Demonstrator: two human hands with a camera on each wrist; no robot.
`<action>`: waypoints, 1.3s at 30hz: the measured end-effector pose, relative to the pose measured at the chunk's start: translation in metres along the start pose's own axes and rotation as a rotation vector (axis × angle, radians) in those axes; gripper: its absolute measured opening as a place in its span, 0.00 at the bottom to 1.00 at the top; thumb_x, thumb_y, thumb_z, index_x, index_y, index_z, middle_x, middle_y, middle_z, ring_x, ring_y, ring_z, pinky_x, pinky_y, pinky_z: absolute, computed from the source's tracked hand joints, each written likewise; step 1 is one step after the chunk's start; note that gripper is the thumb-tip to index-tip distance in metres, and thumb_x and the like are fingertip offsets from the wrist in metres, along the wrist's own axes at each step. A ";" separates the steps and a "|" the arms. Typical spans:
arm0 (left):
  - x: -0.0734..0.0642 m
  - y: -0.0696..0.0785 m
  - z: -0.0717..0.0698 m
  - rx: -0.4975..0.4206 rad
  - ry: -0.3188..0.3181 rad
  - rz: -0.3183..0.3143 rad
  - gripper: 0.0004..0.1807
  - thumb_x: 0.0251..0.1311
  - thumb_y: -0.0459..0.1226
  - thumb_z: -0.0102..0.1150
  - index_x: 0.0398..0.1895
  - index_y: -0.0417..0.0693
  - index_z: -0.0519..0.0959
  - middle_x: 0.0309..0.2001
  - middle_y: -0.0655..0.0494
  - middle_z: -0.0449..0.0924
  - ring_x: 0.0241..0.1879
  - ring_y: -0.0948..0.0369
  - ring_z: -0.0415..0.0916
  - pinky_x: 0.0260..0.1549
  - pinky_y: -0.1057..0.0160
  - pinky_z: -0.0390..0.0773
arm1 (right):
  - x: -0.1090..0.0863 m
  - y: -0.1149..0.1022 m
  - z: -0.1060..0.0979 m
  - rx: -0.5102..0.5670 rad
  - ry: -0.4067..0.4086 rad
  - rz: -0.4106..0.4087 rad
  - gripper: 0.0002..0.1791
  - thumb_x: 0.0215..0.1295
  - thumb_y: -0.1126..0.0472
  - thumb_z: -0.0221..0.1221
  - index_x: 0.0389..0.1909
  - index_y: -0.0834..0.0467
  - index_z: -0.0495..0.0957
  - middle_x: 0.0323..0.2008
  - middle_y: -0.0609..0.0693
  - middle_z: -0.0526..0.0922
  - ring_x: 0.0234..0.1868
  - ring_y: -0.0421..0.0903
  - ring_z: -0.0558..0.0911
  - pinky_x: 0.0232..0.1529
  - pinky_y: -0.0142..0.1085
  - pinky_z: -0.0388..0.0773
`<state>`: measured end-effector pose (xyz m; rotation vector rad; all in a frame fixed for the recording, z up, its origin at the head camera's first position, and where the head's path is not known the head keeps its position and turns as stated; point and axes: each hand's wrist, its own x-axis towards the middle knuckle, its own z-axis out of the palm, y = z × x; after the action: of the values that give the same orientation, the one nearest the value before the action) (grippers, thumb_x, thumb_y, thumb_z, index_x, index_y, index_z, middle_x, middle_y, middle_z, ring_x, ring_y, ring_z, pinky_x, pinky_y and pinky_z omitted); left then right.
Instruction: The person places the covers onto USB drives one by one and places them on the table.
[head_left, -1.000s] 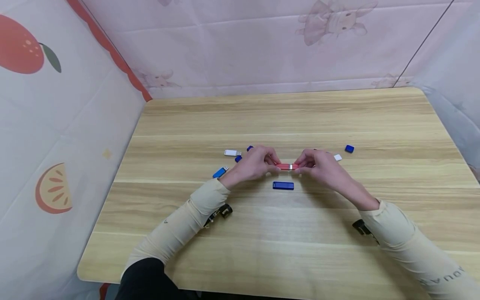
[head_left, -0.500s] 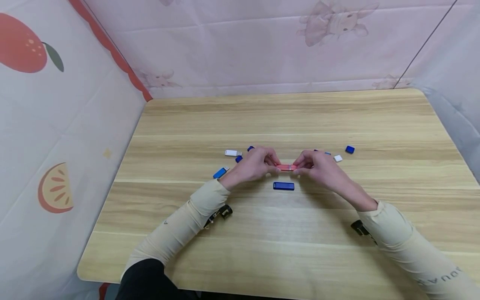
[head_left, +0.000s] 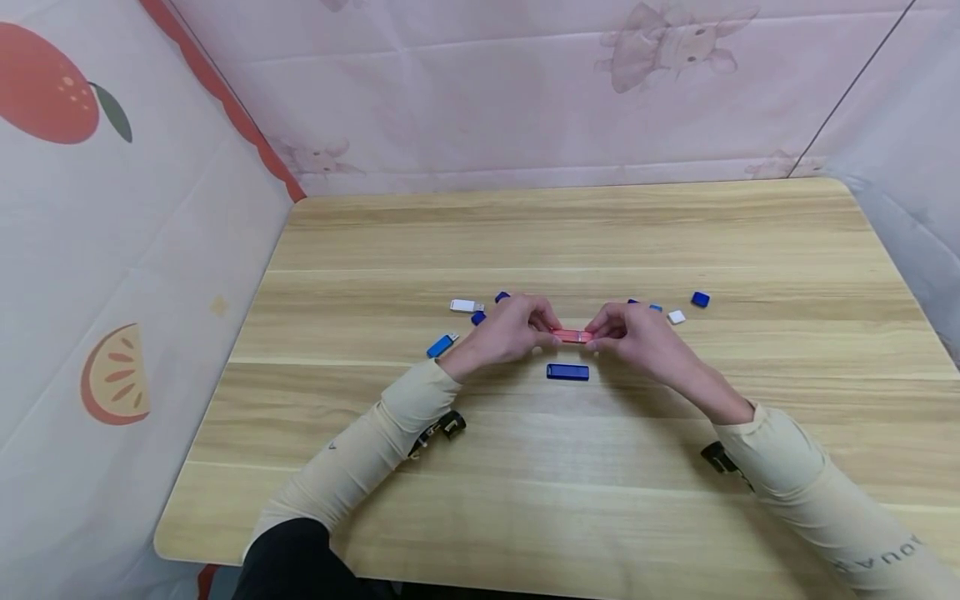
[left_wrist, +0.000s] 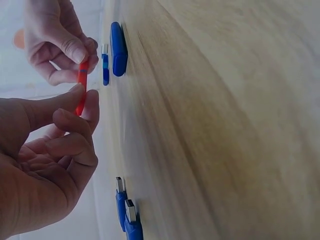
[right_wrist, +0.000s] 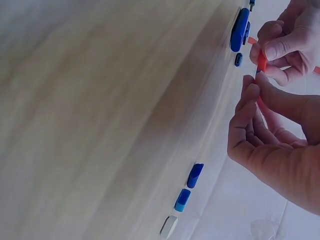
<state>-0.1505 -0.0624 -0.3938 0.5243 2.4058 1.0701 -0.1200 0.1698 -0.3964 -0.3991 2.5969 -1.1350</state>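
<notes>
A red USB stick (head_left: 567, 336) is held level above the middle of the table by both hands. My left hand (head_left: 512, 327) pinches its body end between thumb and fingertips. The thumb and fingers of my right hand (head_left: 636, 331) pinch the red cap (left_wrist: 83, 65) at the other end. Only a thin sliver of metal shows between cap and body in the head view. Just in front of the hands lies a dark blue USB stick (head_left: 567, 372) on the table.
Left of the left hand lie a white USB stick (head_left: 467, 306), a lighter blue USB stick (head_left: 441, 345) and dark blue pieces partly behind the hand. On the right, a white cap (head_left: 677, 317), a dark blue cap (head_left: 701, 299) and a light blue cap (right_wrist: 182, 200) lie on the wooden table (head_left: 465, 508).
The right hand has shifted slightly left toward the left hand. The silver connector between the red cap and body, wider one second ago, has narrowed to a sliver.
</notes>
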 end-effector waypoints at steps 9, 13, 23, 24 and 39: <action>0.000 -0.002 -0.001 -0.023 0.017 0.002 0.06 0.65 0.34 0.72 0.43 0.47 0.86 0.38 0.54 0.88 0.35 0.62 0.80 0.32 0.69 0.74 | 0.002 -0.001 0.002 0.015 0.016 -0.002 0.06 0.67 0.69 0.69 0.43 0.63 0.87 0.38 0.57 0.92 0.40 0.48 0.90 0.40 0.24 0.80; -0.001 -0.002 -0.001 -0.024 0.028 -0.001 0.06 0.64 0.34 0.73 0.43 0.47 0.87 0.38 0.54 0.89 0.35 0.62 0.79 0.32 0.69 0.74 | 0.002 -0.002 0.003 0.022 0.025 -0.003 0.06 0.67 0.68 0.70 0.43 0.63 0.88 0.37 0.57 0.92 0.40 0.48 0.90 0.40 0.24 0.79; -0.003 -0.002 0.005 -0.054 0.063 -0.007 0.06 0.64 0.34 0.73 0.43 0.45 0.88 0.39 0.53 0.89 0.37 0.61 0.81 0.34 0.70 0.76 | 0.001 0.000 0.004 0.027 0.041 -0.020 0.06 0.65 0.68 0.71 0.41 0.64 0.88 0.35 0.57 0.92 0.37 0.47 0.90 0.38 0.25 0.79; -0.003 -0.002 0.006 -0.059 0.065 -0.005 0.06 0.64 0.34 0.73 0.43 0.45 0.88 0.39 0.53 0.89 0.37 0.61 0.81 0.34 0.70 0.75 | 0.001 0.000 0.004 0.026 0.041 -0.022 0.06 0.65 0.68 0.71 0.41 0.64 0.88 0.35 0.57 0.92 0.37 0.48 0.90 0.38 0.25 0.79; -0.004 -0.003 0.008 -0.058 -0.010 -0.053 0.05 0.66 0.35 0.71 0.42 0.48 0.86 0.38 0.55 0.88 0.36 0.62 0.81 0.35 0.69 0.76 | 0.001 -0.002 0.002 0.009 -0.057 -0.009 0.06 0.66 0.68 0.70 0.42 0.64 0.87 0.36 0.56 0.92 0.38 0.47 0.89 0.40 0.28 0.79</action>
<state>-0.1436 -0.0613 -0.3998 0.4425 2.3592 1.1076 -0.1199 0.1671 -0.3965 -0.4351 2.5425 -1.1210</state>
